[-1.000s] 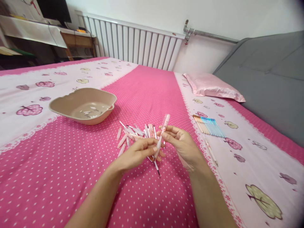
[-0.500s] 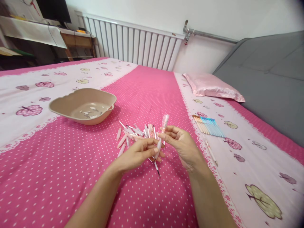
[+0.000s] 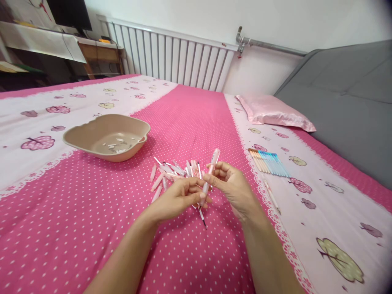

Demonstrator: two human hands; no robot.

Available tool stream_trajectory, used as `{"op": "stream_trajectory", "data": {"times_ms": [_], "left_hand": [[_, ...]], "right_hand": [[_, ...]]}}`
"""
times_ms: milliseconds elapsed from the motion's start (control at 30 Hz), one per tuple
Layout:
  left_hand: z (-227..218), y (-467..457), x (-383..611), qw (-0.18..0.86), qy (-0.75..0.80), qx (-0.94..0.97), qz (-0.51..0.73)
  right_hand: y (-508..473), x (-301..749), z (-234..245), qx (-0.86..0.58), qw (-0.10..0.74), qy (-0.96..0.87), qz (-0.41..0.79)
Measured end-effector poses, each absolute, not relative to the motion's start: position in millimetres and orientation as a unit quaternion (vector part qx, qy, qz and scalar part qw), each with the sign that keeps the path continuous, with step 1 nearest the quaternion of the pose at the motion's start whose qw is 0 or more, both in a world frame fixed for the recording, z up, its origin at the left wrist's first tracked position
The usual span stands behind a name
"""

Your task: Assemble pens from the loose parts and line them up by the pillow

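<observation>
Pink cloth with white dots runs down the middle of the bed (image 3: 199, 110), with white bands of little trees on both sides. By the wall stands a white radiator (image 3: 177, 53), and a shiny pink pillow (image 3: 275, 111) lies near a big gray headboard (image 3: 346, 90).

One pen (image 3: 215, 157) is up in the air between the two hands, at the right side of a messy pile. It is pale pink and a bit see-through, with small dark marks near the top (too tiny to read). It tilts, so its top leans away to the right. The left hand (image 3: 180, 198) pinches the low end with thumb and fingers. The right hand (image 3: 231, 188) grips the middle, its thumb on the near side.

The pile of pen parts (image 3: 171, 171) has pink and clear tubes and thin white sticks. One stick with a dark tip (image 3: 202, 218) pokes out below the left hand. On the left sits a tan tub (image 3: 92, 132), with small white and gray bits (image 3: 118, 145) on its bottom. To the right, tan and blue pens (image 3: 269, 163) lie side by side, and a lone pen (image 3: 272, 197) lies near them.

Half a second ago, the held pen's top looked wider and clearer; now it looks thinner and leans more to the right. The tub and the tan and blue pens have not moved.
</observation>
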State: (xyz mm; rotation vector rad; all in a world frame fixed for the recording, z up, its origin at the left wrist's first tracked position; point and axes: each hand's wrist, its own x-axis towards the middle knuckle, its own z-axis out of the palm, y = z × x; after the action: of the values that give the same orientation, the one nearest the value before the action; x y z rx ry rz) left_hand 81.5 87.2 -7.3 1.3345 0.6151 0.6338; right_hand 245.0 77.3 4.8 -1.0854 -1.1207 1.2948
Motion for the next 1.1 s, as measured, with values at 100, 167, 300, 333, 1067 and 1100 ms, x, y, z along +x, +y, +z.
{"op": "stream_trajectory", "data": {"times_ms": [100, 167, 300, 333, 1067, 1100], "left_hand": [[-5.2, 86.7, 81.7, 0.691, 0.271, 0.601, 0.298], [-3.8, 86.1, 81.6, 0.689, 0.271, 0.600, 0.303], [-2.4, 85.5, 80.9, 0.681, 0.275, 0.609, 0.301], [-2.4, 85.6, 80.7, 0.678, 0.277, 0.611, 0.301], [-1.9, 85.9, 82.0, 0.687, 0.272, 0.604, 0.300], [-2.5, 86.1, 81.8, 0.685, 0.272, 0.606, 0.299]], "right_hand": [[75.8, 244.3, 8.4, -0.439, 0.514, -0.483, 0.556], [74.9, 244.7, 10.6, -0.427, 0.506, -0.485, 0.571], [74.7, 246.9, 11.0, -0.398, 0.503, -0.471, 0.606], [74.9, 247.3, 10.4, -0.394, 0.507, -0.464, 0.610], [77.5, 246.6, 8.0, -0.448, 0.534, -0.431, 0.573], [77.4, 246.3, 8.2, -0.450, 0.535, -0.431, 0.571]]}}
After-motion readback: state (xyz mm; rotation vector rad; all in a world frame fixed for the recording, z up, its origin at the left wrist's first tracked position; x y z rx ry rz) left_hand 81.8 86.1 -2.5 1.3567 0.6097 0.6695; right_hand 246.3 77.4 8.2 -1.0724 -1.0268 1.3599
